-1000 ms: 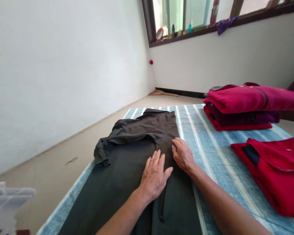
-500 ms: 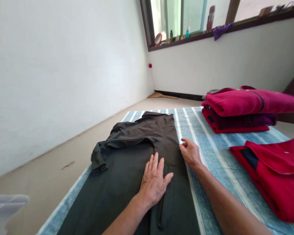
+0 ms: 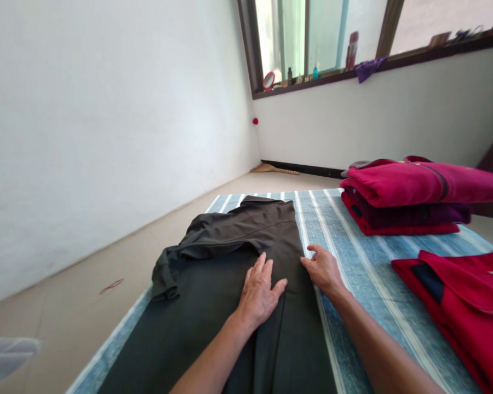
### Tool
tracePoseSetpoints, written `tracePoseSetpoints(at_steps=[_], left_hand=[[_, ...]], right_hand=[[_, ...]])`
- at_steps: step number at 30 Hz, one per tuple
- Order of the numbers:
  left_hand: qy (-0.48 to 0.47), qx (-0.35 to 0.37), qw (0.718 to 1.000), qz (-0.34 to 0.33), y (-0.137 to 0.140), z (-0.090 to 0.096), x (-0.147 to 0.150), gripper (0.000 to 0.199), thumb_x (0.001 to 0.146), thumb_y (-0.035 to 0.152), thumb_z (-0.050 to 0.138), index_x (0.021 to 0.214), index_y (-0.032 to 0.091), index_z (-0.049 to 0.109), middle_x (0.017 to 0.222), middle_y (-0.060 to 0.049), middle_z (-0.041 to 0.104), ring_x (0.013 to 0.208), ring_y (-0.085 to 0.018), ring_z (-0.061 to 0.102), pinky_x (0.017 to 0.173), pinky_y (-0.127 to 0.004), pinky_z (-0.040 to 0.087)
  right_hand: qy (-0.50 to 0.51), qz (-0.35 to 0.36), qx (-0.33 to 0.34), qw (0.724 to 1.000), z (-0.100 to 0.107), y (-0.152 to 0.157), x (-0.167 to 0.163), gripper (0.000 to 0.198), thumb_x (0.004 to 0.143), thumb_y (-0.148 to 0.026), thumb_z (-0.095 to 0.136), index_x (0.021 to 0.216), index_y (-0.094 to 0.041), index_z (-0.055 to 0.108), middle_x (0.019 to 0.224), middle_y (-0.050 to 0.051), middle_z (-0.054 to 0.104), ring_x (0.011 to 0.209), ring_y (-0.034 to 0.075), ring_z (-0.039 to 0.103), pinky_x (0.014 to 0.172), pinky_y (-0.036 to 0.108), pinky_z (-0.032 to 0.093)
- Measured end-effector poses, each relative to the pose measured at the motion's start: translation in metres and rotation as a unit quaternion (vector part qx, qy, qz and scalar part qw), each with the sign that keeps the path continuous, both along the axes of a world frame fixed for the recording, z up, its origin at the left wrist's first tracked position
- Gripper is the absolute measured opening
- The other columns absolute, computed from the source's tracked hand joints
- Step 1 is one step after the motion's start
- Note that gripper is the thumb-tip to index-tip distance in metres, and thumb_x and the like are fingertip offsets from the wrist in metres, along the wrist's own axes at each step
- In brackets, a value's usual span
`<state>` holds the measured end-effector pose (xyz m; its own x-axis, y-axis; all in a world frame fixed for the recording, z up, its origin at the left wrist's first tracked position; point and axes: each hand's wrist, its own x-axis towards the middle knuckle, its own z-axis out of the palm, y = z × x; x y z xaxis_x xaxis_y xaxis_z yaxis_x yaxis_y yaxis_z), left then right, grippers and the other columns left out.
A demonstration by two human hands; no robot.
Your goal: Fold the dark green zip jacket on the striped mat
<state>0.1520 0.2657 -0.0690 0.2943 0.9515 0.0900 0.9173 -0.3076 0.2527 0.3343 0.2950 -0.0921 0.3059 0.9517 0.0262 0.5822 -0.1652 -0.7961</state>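
Note:
A dark long-sleeved garment [image 3: 213, 306] lies spread lengthwise on the blue striped cloth [image 3: 370, 273], its collar end away from me. One sleeve [image 3: 213, 235] is folded across toward the left, its cuff hanging near the cloth's edge. My left hand [image 3: 258, 293] rests flat on the garment right of its middle, fingers stretched out and thumb apart. At the garment's right edge is my right hand [image 3: 322, 269], its fingers loosely bent with a gap between the tips. One fingertip touches the fabric edge; no firm grip shows.
A folded red garment [image 3: 468, 306] lies on the right. Behind it stands a stack of folded pink, purple and red clothes [image 3: 414, 191]. A white wall [image 3: 115, 137] rises on the left. Bottles and a mirror [image 3: 268, 80] line the windowsill, and a broom [image 3: 275, 169] lies on the floor.
The view has tilted up slightly, so everything sits lower. A narrow strip by my left hand now lies smoother along the garment. My right hand's fingers have spread a little at the edge.

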Motion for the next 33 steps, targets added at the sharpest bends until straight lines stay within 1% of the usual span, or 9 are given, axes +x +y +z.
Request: tracePoseSetpoints(at_steps=[6, 11, 13, 15, 17, 19, 27, 31, 33], left_hand=[[-0.045, 0.041, 0.998, -0.001, 0.011, -0.003, -0.001, 0.05, 0.082, 0.032, 0.055, 0.127, 0.01, 0.047, 0.143, -0.02, 0.039, 0.132, -0.027, 0.038, 0.105, -0.045, 0.034], [-0.058, 0.07, 0.996, -0.005, 0.011, -0.009, 0.0, 0.047, 0.08, 0.029, 0.057, 0.123, 0.011, 0.05, 0.142, -0.02, 0.041, 0.131, -0.028, 0.039, 0.106, -0.046, 0.033], [-0.05, 0.069, 0.996, -0.004, 0.01, -0.011, 0.0, 0.048, 0.081, 0.029, 0.057, 0.123, 0.009, 0.05, 0.142, -0.02, 0.04, 0.132, -0.028, 0.037, 0.107, -0.045, 0.032], [-0.041, 0.061, 0.997, -0.001, 0.009, -0.011, 0.0, 0.048, 0.081, 0.029, 0.056, 0.124, 0.008, 0.05, 0.143, -0.02, 0.039, 0.133, -0.027, 0.036, 0.108, -0.045, 0.03], [-0.037, 0.051, 0.998, 0.001, 0.009, -0.011, 0.0, 0.048, 0.082, 0.029, 0.055, 0.125, 0.008, 0.049, 0.144, -0.019, 0.037, 0.134, -0.027, 0.034, 0.108, -0.045, 0.029], [-0.038, 0.044, 0.998, 0.002, 0.009, -0.012, -0.001, 0.049, 0.082, 0.028, 0.055, 0.126, 0.008, 0.048, 0.145, -0.019, 0.037, 0.134, -0.027, 0.033, 0.109, -0.046, 0.029], [-0.062, 0.049, 0.997, -0.01, 0.009, -0.012, -0.002, 0.047, 0.081, 0.027, 0.055, 0.125, 0.012, 0.049, 0.145, -0.018, 0.037, 0.134, -0.027, 0.034, 0.108, -0.049, 0.03], [-0.039, 0.04, 0.998, 0.008, 0.008, -0.01, 0.0, 0.048, 0.081, 0.028, 0.054, 0.126, 0.012, 0.049, 0.146, -0.017, 0.036, 0.134, -0.026, 0.033, 0.108, -0.049, 0.029], [-0.022, 0.036, 0.999, 0.018, 0.007, -0.007, 0.001, 0.047, 0.082, 0.029, 0.052, 0.126, 0.014, 0.049, 0.147, -0.015, 0.035, 0.135, -0.027, 0.032, 0.107, -0.05, 0.029]], right_hand=[[0.01, 0.008, -0.013, 1.0, -0.004, 0.001, 0.003, 0.038, 0.071, -0.027, 0.057, 0.107, -0.016, 0.06, 0.064, -0.001, 0.061, 0.065, 0.017, 0.06, 0.057, 0.025, 0.039], [0.032, 0.016, -0.043, 0.998, -0.003, 0.007, 0.003, 0.033, 0.071, -0.028, 0.058, 0.102, -0.017, 0.061, 0.057, -0.003, 0.06, 0.052, 0.014, 0.057, 0.047, 0.022, 0.038], [0.045, 0.028, -0.069, 0.996, 0.0, 0.014, 0.002, 0.025, 0.071, -0.03, 0.059, 0.092, -0.016, 0.062, 0.05, -0.004, 0.057, 0.043, 0.013, 0.055, 0.042, 0.021, 0.036], [0.062, 0.047, -0.1, 0.992, 0.003, 0.021, 0.001, 0.017, 0.071, -0.032, 0.059, 0.078, -0.016, 0.062, 0.043, -0.003, 0.053, 0.035, 0.013, 0.052, 0.036, 0.021, 0.035], [0.077, 0.062, -0.125, 0.987, 0.006, 0.027, 0.001, 0.016, 0.07, -0.031, 0.06, 0.066, -0.016, 0.059, 0.039, -0.003, 0.051, 0.031, 0.014, 0.05, 0.032, 0.021, 0.033], [0.087, 0.066, -0.135, 0.985, 0.007, 0.031, 0.001, 0.016, 0.07, -0.029, 0.059, 0.06, -0.017, 0.055, 0.037, -0.003, 0.049, 0.029, 0.014, 0.049, 0.03, 0.02, 0.032], [0.1, 0.06, -0.124, 0.985, 0.003, 0.028, 0.0, 0.015, 0.073, -0.024, 0.053, 0.059, -0.019, 0.051, 0.038, -0.004, 0.049, 0.029, 0.012, 0.048, 0.029, 0.018, 0.03], [0.053, 0.059, -0.111, 0.991, 0.001, 0.03, 0.002, 0.016, 0.074, -0.026, 0.054, 0.059, -0.02, 0.053, 0.038, -0.003, 0.049, 0.033, 0.014, 0.051, 0.034, 0.02, 0.033], [0.009, 0.048, -0.085, 0.995, 0.003, 0.029, 0.001, 0.015, 0.073, -0.026, 0.055, 0.059, -0.02, 0.055, 0.044, 0.0, 0.054, 0.043, 0.016, 0.057, 0.041, 0.022, 0.038]])
